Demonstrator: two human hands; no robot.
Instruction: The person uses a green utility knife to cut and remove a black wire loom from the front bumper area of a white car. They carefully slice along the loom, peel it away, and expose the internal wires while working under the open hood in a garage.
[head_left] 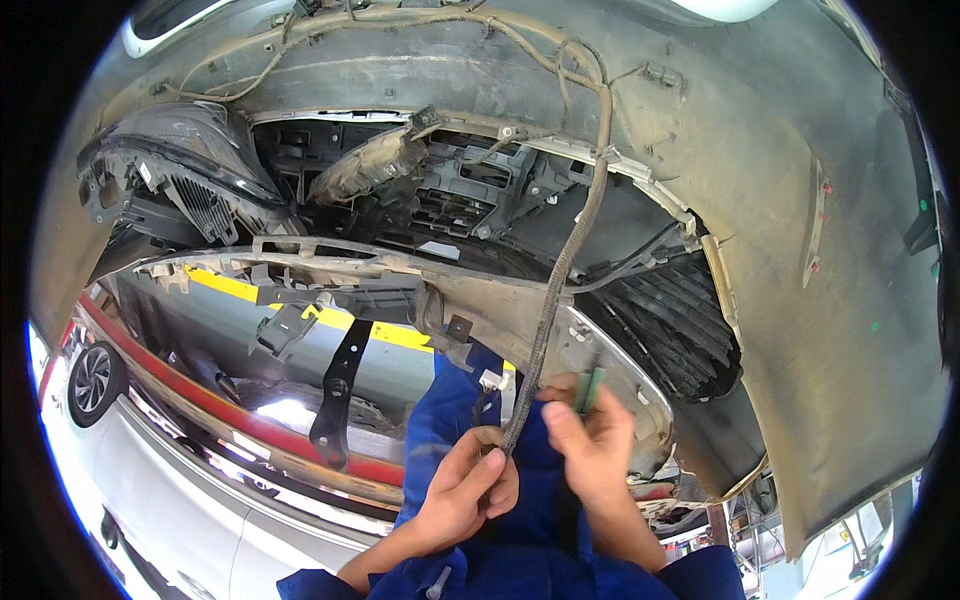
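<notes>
A dusty grey car bumper (800,330) lies inside-up in front of me. A black ribbed wiring harness (570,250) runs down its inner face toward my hands. My left hand (462,492) pinches the harness's lower end, near a small white connector (491,380). My right hand (590,440) grips a small green tool or clip (590,390) next to the harness. Both blue sleeves come in from the lower edge.
A fog lamp housing (370,165) and a black grille (670,320) sit inside the bumper. A black bracket (338,390) hangs below its edge. A white car (150,470) with a wheel (93,380) stands at lower left, beside red and yellow floor lines.
</notes>
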